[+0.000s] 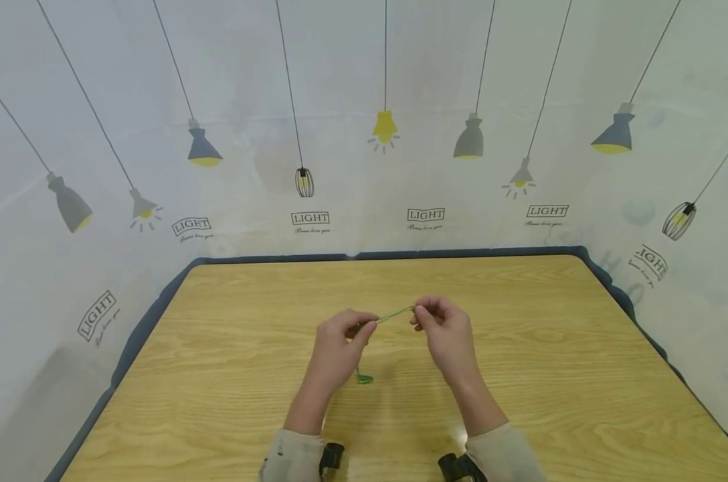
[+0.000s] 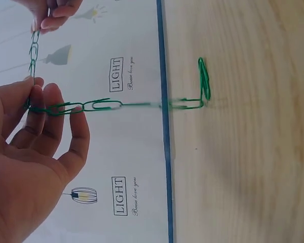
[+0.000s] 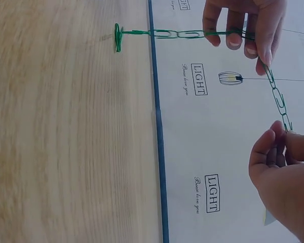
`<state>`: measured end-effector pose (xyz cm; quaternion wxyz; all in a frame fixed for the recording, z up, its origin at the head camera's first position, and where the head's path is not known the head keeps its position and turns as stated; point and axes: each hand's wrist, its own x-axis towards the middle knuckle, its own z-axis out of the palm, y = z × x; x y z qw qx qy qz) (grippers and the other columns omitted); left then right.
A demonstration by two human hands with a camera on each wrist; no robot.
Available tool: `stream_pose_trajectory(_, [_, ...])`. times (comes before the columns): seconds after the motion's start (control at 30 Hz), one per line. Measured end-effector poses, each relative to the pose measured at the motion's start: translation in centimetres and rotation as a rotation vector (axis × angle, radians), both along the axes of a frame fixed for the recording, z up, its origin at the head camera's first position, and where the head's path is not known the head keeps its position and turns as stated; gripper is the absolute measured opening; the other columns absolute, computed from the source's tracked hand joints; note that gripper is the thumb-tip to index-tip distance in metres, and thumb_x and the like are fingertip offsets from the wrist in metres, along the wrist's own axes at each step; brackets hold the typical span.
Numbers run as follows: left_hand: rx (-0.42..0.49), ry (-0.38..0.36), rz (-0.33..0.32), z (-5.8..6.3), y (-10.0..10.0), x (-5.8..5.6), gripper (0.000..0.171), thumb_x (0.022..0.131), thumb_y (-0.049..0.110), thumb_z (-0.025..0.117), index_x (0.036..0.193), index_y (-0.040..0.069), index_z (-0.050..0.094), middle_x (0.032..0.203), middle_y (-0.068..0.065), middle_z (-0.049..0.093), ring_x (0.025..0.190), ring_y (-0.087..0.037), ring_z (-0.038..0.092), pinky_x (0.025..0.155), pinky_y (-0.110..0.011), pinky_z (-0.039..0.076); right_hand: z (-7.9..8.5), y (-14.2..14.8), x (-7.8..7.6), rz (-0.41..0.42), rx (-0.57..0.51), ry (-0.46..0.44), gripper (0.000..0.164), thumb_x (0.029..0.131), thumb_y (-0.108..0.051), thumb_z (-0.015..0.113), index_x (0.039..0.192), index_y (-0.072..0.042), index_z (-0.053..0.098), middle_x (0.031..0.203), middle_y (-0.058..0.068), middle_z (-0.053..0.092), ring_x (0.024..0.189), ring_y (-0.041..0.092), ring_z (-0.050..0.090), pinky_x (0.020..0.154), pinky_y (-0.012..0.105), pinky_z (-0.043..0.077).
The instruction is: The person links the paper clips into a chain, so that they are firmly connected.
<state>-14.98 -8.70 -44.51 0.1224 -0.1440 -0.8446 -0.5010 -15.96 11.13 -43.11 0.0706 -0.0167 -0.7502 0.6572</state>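
A chain of green paper clips (image 1: 395, 314) stretches between my two hands above the table. My left hand (image 1: 338, 347) pinches it between thumb and fingertips partway along. At its other end, the thumb and fingers of my right hand (image 1: 450, 337) pinch a clip, which they partly hide. From the left hand the rest of the chain (image 2: 102, 104) hangs down past the loosely bent fingers. Its lowest clips (image 2: 204, 81) lie bunched at the tabletop, in the head view just below the left hand.
The wood-grain table (image 1: 231, 375) spreads under both hands, with a dark blue border (image 1: 267, 259) along its far edge. Behind and beside it hangs a pale sheet (image 1: 352, 80) printed with lamps and the word LIGHT. Dark straps (image 1: 332, 456) sit at both wrists.
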Motion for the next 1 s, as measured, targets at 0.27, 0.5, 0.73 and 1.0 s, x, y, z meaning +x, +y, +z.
stream_pose_trajectory(0.27, [0.004, 0.039, -0.023, 0.0, -1.0, -0.1, 0.015, 0.105, 0.017, 0.069, 0.114, 0.013, 0.081, 0.106, -0.002, 0.079, 0.092, -0.015, 0.074, 0.082, -0.026, 0.062, 0.0, 0.7, -0.3, -0.032, -0.042, 0.055, 0.011, 0.108, -0.005, 0.059, 0.114, 0.001, 0.066, 0.108, 0.014, 0.074, 0.086, 0.009, 0.072, 0.080, 0.022, 0.061])
stream_pose_trajectory(0.5, [0.003, 0.019, 0.001, 0.0, -1.6, 0.0, 0.014, 0.104, 0.017, 0.070, 0.113, 0.015, 0.081, 0.104, 0.000, 0.079, 0.091, -0.013, 0.073, 0.083, -0.027, 0.061, 0.1, 1.6, -0.6, -0.066, -0.041, 0.073, 0.011, 0.109, -0.004, 0.058, 0.115, 0.003, 0.065, 0.108, 0.015, 0.074, 0.085, 0.007, 0.072, 0.081, 0.021, 0.061])
stream_pose_trajectory(0.73, [0.016, 0.037, 0.022, 0.0, -2.4, -0.1, 0.012, 0.102, 0.016, 0.073, 0.111, 0.014, 0.081, 0.102, -0.002, 0.079, 0.088, -0.014, 0.072, 0.080, -0.027, 0.061, 0.7, 2.7, -0.7, -0.098, -0.054, 0.056, 0.013, 0.110, -0.007, 0.057, 0.116, 0.003, 0.064, 0.110, 0.017, 0.074, 0.086, 0.006, 0.072, 0.082, 0.021, 0.061])
stream_pose_trajectory(1.0, [0.063, -0.008, 0.060, 0.4, -3.6, -0.1, 0.012, 0.102, 0.014, 0.073, 0.109, 0.011, 0.081, 0.100, -0.006, 0.079, 0.086, -0.021, 0.072, 0.076, -0.023, 0.058, 1.2, 3.9, -0.6, -0.172, -0.067, 0.073, 0.014, 0.109, -0.007, 0.058, 0.116, 0.003, 0.066, 0.100, 0.002, 0.074, 0.084, 0.005, 0.072, 0.080, 0.018, 0.061])
